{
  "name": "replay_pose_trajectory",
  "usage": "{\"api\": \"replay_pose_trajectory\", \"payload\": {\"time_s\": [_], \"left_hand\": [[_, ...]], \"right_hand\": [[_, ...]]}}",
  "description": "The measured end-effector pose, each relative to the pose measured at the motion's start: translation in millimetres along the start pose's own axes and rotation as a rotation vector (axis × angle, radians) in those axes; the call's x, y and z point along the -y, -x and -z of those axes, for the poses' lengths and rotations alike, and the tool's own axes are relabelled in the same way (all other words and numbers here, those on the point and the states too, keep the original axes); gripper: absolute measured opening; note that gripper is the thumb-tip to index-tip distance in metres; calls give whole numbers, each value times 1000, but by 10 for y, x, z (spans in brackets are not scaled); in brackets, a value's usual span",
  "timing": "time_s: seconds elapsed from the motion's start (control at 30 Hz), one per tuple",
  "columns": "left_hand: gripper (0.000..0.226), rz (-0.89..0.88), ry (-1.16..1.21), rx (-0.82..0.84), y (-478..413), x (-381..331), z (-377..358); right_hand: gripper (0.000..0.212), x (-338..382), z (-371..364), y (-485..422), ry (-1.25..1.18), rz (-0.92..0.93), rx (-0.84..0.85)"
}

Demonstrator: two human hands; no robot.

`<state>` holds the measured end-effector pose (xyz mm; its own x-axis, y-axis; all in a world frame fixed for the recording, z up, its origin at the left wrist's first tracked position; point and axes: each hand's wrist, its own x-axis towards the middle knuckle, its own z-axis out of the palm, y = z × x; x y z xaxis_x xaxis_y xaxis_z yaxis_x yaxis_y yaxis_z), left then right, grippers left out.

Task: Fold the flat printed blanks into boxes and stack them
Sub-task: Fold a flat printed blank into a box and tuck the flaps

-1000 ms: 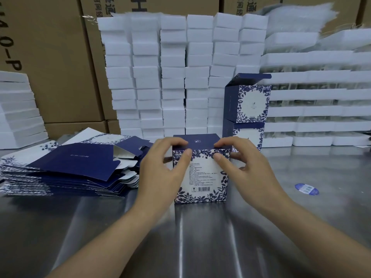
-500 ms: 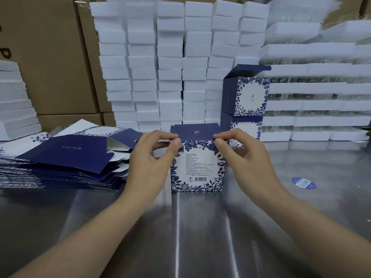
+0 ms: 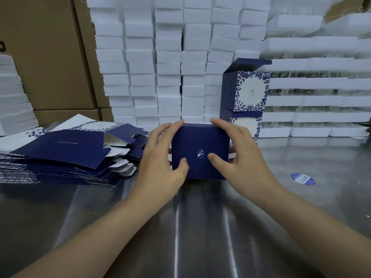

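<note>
Backdrop: white foam blocks (image 3: 168,57) stacked in columns wall off the far edge of the steel table (image 3: 301,213); brown cartons (image 3: 50,57) rise behind its far left corner, and white trays (image 3: 313,97) are banked behind its far right.
Surface: brushed metal streaked with reflected light; a round blue sticker (image 3: 303,178) lies flat toward the right edge.
Done: two folded boxes (image 3: 247,91) stand one on the other by the far edge, right of centre. The upper one's lid flap stands open.
In hand: a third box (image 3: 199,151), at the table's middle just in front of that stack, is tipped so its plain blue logo panel faces the camera. Whether its lower edge rests on the metal cannot be told.
Left hand (image 3: 158,163): grips the box's left side, fingers hooked over the far edge, thumb on the blue panel.
Right hand (image 3: 241,157): grips the right side the same way.
Left to do: this box looks formed and appears ready for stacking. A thick, fanned pile of flat blanks (image 3: 66,155) along the left edge suggests most of the job remains.
</note>
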<state>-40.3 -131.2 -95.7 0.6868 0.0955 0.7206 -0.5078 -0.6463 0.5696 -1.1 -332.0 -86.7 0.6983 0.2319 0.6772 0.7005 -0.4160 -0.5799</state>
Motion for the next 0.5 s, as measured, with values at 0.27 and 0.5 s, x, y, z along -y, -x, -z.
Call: {"api": "replay_pose_trajectory", "payload": {"time_s": [0.27,0.5], "left_hand": [[36,7,-16,-64,-11,2,5],[18,-37,-1,-6,22,-54,6]], "right_hand": [[36,-25,-42,-10,27,-11,8],[14,80,-57,-7,60,11,18]]}}
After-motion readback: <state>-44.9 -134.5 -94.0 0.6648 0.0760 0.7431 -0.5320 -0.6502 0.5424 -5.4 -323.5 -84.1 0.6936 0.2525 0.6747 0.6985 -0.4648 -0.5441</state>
